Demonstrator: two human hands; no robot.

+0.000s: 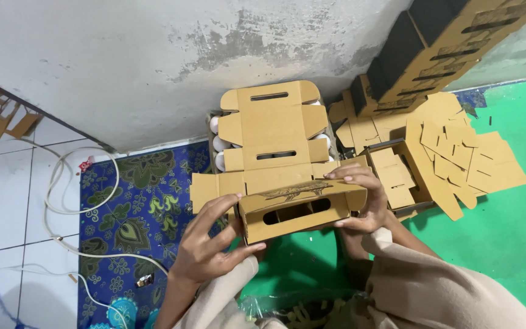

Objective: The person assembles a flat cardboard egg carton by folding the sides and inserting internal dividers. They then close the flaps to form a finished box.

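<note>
Cardboard dominates the floor here: a tall stack of folded cartons leans along the wall at the upper right, and below it a loose heap of flat die-cut blanks spreads over the green mat. Left of that mat lies a blue patterned cloth with a white cable looping across it and the tiles. Between both hands, at the near middle where cloth meets mat, is the box, a brown corrugated piece half folded, its long lid panel with hinged flaps lying open toward the wall over a tray of white rounded things (eggs, perhaps; too hidden to tell). Its front wall shows a slot-shaped cut-out and a dark printed drawing along the top edge. The left hand cups the box's left end, thumb under the lower corner and fingers spread wide up its side. The right hand clamps the right end, fingers curled over the top edge, thumb beneath. To fold well, I judge both ends should be pressed evenly so the side walls stand square, creases followed exactly and tabs seated fully.
</note>
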